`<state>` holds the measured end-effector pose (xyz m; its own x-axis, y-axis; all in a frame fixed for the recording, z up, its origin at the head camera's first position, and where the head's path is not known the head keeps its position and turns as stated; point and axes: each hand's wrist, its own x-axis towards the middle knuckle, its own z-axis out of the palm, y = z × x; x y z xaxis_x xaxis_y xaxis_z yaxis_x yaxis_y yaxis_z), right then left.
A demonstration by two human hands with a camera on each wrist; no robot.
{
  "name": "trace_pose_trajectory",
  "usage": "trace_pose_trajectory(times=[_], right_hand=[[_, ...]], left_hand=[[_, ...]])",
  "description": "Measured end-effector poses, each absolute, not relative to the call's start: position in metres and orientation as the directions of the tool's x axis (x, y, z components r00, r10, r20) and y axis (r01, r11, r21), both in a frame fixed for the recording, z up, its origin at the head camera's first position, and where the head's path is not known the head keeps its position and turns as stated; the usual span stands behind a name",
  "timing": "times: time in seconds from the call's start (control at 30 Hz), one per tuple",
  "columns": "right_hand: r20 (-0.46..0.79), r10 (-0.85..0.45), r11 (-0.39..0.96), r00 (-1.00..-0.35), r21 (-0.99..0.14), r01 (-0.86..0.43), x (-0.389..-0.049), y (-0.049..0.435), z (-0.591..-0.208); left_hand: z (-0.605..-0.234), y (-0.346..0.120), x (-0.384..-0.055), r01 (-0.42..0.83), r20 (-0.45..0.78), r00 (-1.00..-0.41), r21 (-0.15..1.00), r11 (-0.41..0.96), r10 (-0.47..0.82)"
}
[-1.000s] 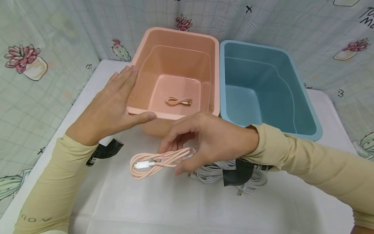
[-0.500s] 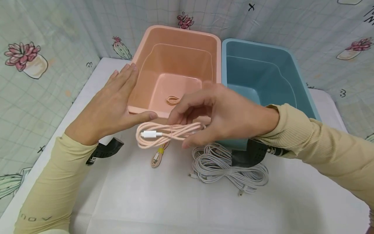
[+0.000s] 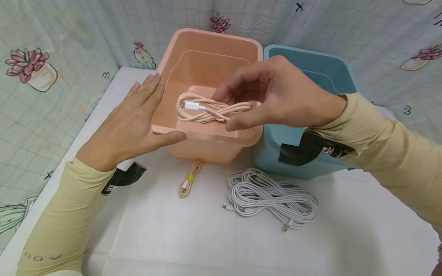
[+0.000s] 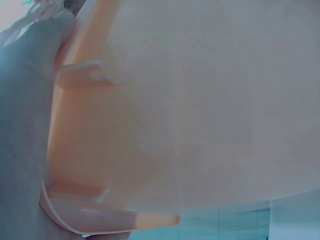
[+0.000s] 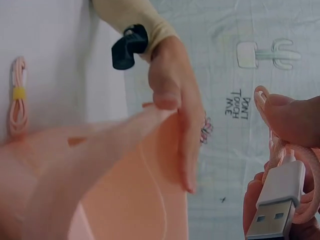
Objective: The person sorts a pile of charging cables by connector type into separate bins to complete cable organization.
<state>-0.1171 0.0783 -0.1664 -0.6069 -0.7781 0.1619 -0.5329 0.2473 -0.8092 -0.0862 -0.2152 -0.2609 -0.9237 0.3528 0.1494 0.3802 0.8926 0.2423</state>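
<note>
My right hand (image 3: 276, 96) pinches a coiled peach charging cable (image 3: 193, 117) between thumb and fingers, over the peach bin (image 3: 210, 141). The coil's white connector points left in the head view. Close up in the right wrist view, its white-and-metal USB plug (image 5: 281, 187) shows under the thumb. My left hand (image 3: 126, 124) rests on the bin's near-left corner, fingers straight along the rim and thumb across the front edge. The smaller peach cable inside the bin is mostly hidden behind the held coil.
A blue bin (image 3: 286, 163) stands right beside the peach one, partly covered by my right arm. In front lie a bundle of white cables (image 3: 272, 197) and a small peach cable with a yellow tie (image 3: 189, 179). Patterned cloth (image 3: 103, 34) closes off the back and sides.
My right hand has carried the coiled cable up and away from the table's front, from before the peach bin to over its opening. The left hand has stayed on the rim.
</note>
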Motion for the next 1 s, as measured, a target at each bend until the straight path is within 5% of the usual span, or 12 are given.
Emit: trace_pose_trajectory(times=[0.6,1.0], right_hand=[[0.153,-0.692,0.39,-0.706,-0.743,-0.544,-0.161,0.075,-0.171],[0.127,-0.696,0.419,-0.707,-0.728,-0.543,-0.187,0.066,-0.185]], left_hand=[[-0.259,-0.213,-0.088,0.396,0.158,-0.916,0.209,0.894,0.369],[-0.259,-0.213,-0.089,0.399,0.155,-0.915,0.218,0.891,0.372]])
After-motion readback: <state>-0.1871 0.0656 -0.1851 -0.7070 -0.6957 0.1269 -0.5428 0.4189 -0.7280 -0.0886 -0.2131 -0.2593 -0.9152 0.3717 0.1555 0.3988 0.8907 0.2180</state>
